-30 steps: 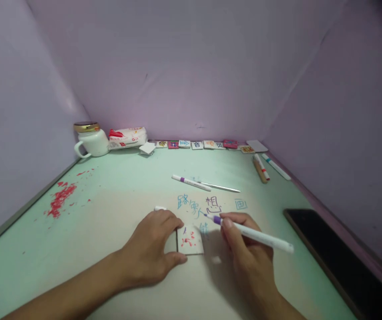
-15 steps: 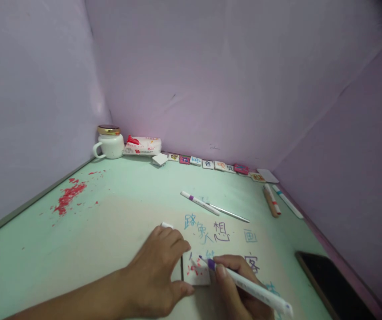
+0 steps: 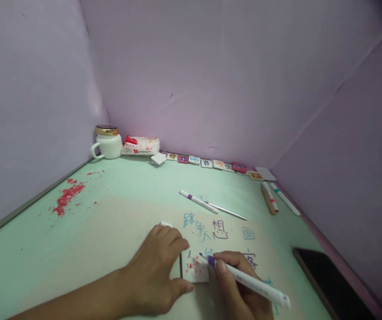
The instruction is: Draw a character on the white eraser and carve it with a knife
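A white square tile (image 3: 197,272) lies flat on the table, bearing red marks and a short purple stroke near its top. My left hand (image 3: 159,266) is against its left side, index finger at the upper corner and thumb at the lower one, bracing it. A small white piece (image 3: 166,224) shows just beyond the left knuckles; its kind is unclear. In my right hand (image 3: 234,275) is a white marker with a purple collar (image 3: 251,283), held in a writing grip. Its tip is over the tile's upper right part; whether it touches, I cannot tell.
Handwritten characters (image 3: 219,229) cover the tabletop. Beyond lie a marker cap (image 3: 197,201) and a thin metal rod (image 3: 229,211). A phone (image 3: 331,284) and markers (image 3: 284,199) are right. Lettered tiles (image 3: 206,163), a tissue pack (image 3: 140,146) and lidded mug (image 3: 109,144) line the back; red shavings (image 3: 67,199) lie left.
The view has shifted slightly. My right hand and the marker stay close to the same spot over the tile, and my left hand keeps its place.
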`<state>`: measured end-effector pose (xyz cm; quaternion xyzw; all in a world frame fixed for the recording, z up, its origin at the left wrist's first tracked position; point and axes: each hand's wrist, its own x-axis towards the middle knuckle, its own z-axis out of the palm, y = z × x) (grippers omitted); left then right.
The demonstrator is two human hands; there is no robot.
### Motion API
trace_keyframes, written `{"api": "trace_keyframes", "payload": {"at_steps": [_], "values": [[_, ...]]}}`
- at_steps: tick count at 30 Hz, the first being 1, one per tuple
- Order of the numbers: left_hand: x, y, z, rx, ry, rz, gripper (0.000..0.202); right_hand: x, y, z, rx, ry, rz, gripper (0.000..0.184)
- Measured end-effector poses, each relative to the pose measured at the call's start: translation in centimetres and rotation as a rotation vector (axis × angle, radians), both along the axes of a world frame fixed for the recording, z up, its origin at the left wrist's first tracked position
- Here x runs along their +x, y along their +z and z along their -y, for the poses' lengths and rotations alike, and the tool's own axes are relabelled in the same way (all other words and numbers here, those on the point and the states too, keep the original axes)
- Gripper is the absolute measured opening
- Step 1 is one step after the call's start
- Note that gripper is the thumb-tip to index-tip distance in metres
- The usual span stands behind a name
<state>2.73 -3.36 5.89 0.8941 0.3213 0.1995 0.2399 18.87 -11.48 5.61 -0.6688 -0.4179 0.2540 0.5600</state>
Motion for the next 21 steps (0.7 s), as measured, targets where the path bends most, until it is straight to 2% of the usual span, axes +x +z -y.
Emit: {"api": "trace_keyframes", "payload": {"at_steps": [10, 21], "values": [[0.17, 0.59, -0.01, -0.033, -0.005, -0.033, 0.041, -0.13, 0.55, 0.02, -0.003, -0.021, -0.044, 0.025], [0.08, 0.25, -0.08, 0.001, -0.019, -0.014, 0.043, -0.05, 0.51, -0.02, 0.036, -0.016, -0.03, 0.02]]}}
